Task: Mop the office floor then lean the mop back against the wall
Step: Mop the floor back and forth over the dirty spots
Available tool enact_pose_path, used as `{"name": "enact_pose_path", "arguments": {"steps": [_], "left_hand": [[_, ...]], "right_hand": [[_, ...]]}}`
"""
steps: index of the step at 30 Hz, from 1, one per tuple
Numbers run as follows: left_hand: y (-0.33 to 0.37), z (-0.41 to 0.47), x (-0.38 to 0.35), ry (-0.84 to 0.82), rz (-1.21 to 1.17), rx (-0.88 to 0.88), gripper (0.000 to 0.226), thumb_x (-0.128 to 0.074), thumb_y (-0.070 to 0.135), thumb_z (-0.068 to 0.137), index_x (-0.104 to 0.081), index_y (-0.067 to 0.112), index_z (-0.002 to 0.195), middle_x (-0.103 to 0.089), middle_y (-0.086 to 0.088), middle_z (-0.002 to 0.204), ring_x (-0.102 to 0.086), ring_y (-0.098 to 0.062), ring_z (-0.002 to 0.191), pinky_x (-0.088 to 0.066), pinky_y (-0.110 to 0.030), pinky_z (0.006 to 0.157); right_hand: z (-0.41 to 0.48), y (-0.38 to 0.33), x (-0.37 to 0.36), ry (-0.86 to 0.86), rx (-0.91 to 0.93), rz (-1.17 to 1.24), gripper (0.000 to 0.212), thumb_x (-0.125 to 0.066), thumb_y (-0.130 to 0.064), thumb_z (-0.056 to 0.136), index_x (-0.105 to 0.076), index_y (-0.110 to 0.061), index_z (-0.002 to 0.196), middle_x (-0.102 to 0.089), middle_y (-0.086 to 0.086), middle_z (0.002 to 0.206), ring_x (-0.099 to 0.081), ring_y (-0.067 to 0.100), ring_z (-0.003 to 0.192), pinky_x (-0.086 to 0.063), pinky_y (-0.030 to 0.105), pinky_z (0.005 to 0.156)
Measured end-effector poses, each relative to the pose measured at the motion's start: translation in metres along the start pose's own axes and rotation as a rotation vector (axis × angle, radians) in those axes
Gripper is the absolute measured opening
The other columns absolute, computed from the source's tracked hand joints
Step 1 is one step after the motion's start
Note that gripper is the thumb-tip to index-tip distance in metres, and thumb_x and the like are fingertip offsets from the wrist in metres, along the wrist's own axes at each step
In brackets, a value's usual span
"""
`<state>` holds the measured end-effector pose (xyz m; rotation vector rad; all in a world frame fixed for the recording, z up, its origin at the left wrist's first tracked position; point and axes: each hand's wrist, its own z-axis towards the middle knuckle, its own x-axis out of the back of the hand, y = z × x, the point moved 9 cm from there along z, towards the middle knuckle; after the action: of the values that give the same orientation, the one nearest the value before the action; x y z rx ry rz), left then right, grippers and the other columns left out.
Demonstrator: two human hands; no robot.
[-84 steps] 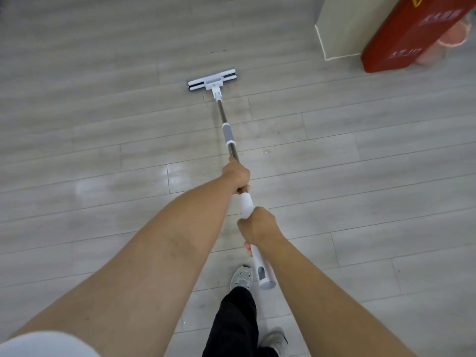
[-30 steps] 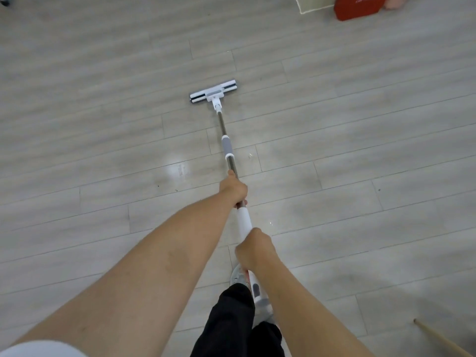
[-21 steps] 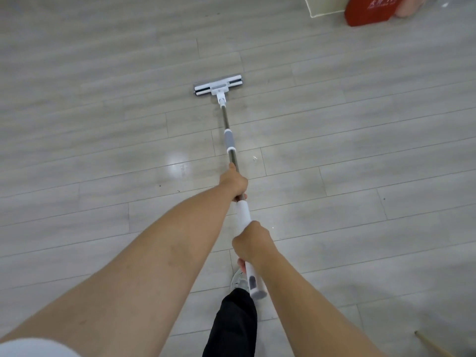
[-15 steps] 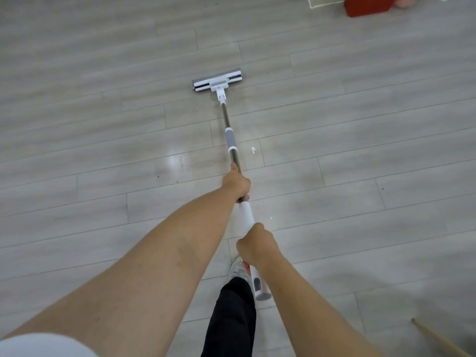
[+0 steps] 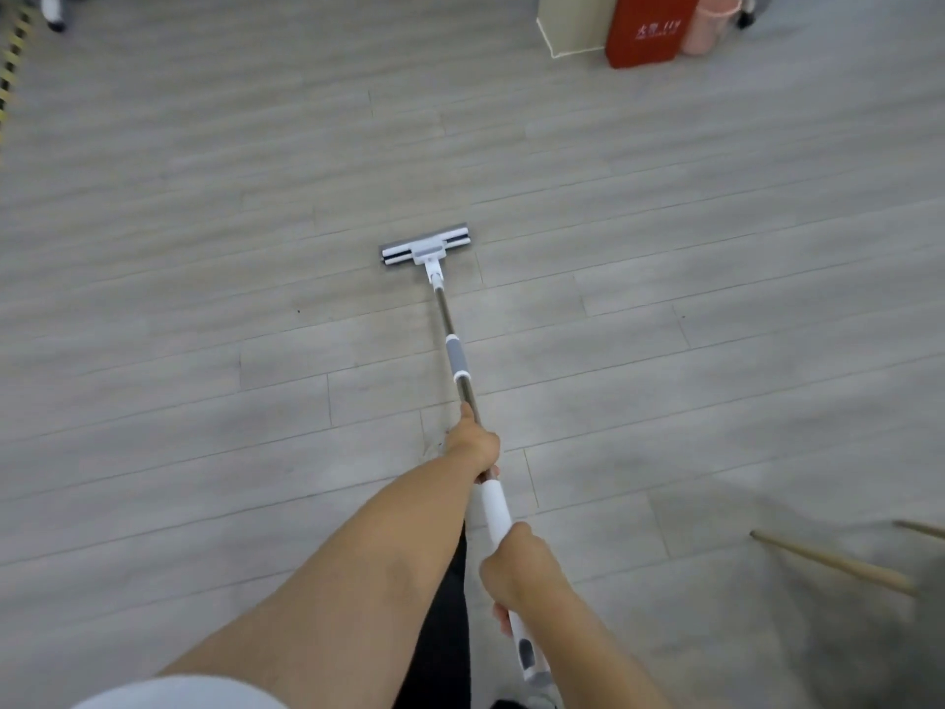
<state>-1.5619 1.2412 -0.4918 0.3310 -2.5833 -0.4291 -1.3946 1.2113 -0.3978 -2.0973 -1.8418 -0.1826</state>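
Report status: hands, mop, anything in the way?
On the mop: left hand gripping forward, right hand gripping behind. Its head flat on floor. A wooden stick lower right, off its line.

White short sleeve (image 5: 179,694); black trousers (image 5: 440,647)

It looked like an office or similar indoor workplace: a wide, open floor (image 5: 204,350) of pale grey wood-look planks, yellow-and-black hazard tape (image 5: 11,58) at the far left edge, a red box (image 5: 647,30) with white lettering just beside a cream base (image 5: 567,28) with a skirting edge, a pink bucket (image 5: 711,20) next to it, and slanted wooden legs (image 5: 828,560) at the right
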Motion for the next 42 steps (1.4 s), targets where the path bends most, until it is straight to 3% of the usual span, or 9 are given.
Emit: {"name": "enact_pose_path", "arguments": {"steps": [2, 5, 8, 11, 15, 21, 27, 34, 42], "left_hand": [[-0.042, -0.04, -0.035, 0.005, 0.027, -0.021, 0.079, -0.044, 0.008, 0.093, -0.012, 0.039, 0.158, -0.059, -0.012, 0.117, -0.066, -0.029, 0.077, -0.058, -0.036, 0.05], [-0.095, -0.09, -0.068, -0.004, 0.059, -0.003, 0.081, -0.043, 0.012, 0.088, -0.009, 0.043, 0.155, -0.062, -0.015, 0.11, -0.07, -0.036, 0.084, -0.062, -0.045, 0.054], [-0.12, -0.133, -0.079, -0.026, 0.055, -0.007, 0.083, -0.044, 0.012, 0.094, -0.001, 0.042, 0.158, -0.062, -0.012, 0.116, -0.069, -0.031, 0.082, -0.054, -0.032, 0.048], [-0.131, -0.152, -0.078, -0.051, 0.008, 0.008, 0.083, -0.043, 0.01, 0.097, 0.0, 0.042, 0.159, -0.062, -0.014, 0.12, -0.066, -0.026, 0.068, -0.047, -0.026, 0.04], [-0.13, -0.15, -0.066, -0.042, -0.045, 0.014, 0.078, -0.043, 0.01, 0.096, -0.008, 0.043, 0.158, -0.068, -0.017, 0.112, -0.064, -0.023, 0.057, -0.04, -0.018, 0.032], [-0.143, -0.139, -0.058, -0.061, -0.027, 0.025, 0.082, -0.042, 0.007, 0.096, -0.002, 0.041, 0.159, -0.065, -0.015, 0.113, -0.063, -0.025, 0.057, -0.041, -0.02, 0.033], [-0.139, -0.102, -0.015, -0.038, -0.022, -0.003, 0.08, -0.041, 0.006, 0.095, -0.01, 0.041, 0.159, -0.059, -0.01, 0.12, -0.063, -0.026, 0.057, -0.046, -0.023, 0.038], [-0.107, -0.056, 0.045, -0.03, -0.037, -0.049, 0.068, -0.043, 0.004, 0.092, -0.029, 0.034, 0.152, -0.061, -0.016, 0.117, -0.066, -0.031, 0.063, -0.044, -0.021, 0.035], [-0.149, -0.063, 0.03, -0.056, -0.041, -0.026, 0.083, -0.039, 0.004, 0.095, -0.005, 0.045, 0.158, -0.057, -0.011, 0.121, -0.063, -0.026, 0.064, -0.041, -0.019, 0.032]], "right_hand": [[-0.027, 0.056, -0.026, -0.008, 0.005, 0.0, 0.022, -0.049, -0.007, 0.092, -0.038, -0.016, 0.109, -0.057, 0.006, 0.1, -0.072, 0.025, 0.078, -0.054, 0.03, 0.046], [-0.067, 0.118, -0.058, -0.023, 0.009, 0.018, 0.022, -0.047, -0.007, 0.092, -0.04, -0.014, 0.112, -0.058, 0.008, 0.102, -0.069, 0.024, 0.071, -0.059, 0.032, 0.053], [-0.098, 0.15, -0.078, -0.037, 0.025, 0.062, 0.032, -0.046, -0.007, 0.091, -0.042, -0.012, 0.122, -0.062, 0.011, 0.106, -0.07, 0.025, 0.078, -0.063, 0.035, 0.065], [-0.117, 0.16, -0.086, -0.059, 0.015, 0.154, 0.028, -0.048, -0.01, 0.094, -0.045, -0.013, 0.121, -0.065, 0.012, 0.093, -0.063, 0.02, 0.061, -0.058, 0.031, 0.052], [-0.122, 0.149, -0.081, -0.041, 0.006, 0.192, 0.016, -0.048, -0.011, 0.096, -0.046, -0.014, 0.112, -0.063, 0.011, 0.077, -0.055, 0.017, 0.047, -0.046, 0.024, 0.039], [-0.118, 0.144, -0.104, -0.088, -0.068, 0.189, 0.021, -0.048, -0.009, 0.096, -0.048, -0.013, 0.116, -0.063, 0.011, 0.078, -0.054, 0.017, 0.047, -0.045, 0.022, 0.036], [-0.1, 0.09, -0.124, -0.092, -0.048, 0.238, 0.024, -0.05, -0.007, 0.094, -0.048, -0.007, 0.118, -0.064, 0.013, 0.079, -0.059, 0.02, 0.051, -0.056, 0.031, 0.049], [-0.071, 0.014, -0.127, -0.102, -0.068, 0.285, 0.023, -0.044, -0.005, 0.095, -0.047, -0.008, 0.117, -0.059, 0.013, 0.069, -0.055, 0.021, 0.049, -0.051, 0.032, 0.047], [-0.061, 0.038, -0.169, -0.046, -0.041, 0.261, 0.028, -0.043, -0.002, 0.09, -0.044, -0.012, 0.115, -0.063, 0.014, 0.088, -0.054, 0.019, 0.046, -0.052, 0.03, 0.045]]}}
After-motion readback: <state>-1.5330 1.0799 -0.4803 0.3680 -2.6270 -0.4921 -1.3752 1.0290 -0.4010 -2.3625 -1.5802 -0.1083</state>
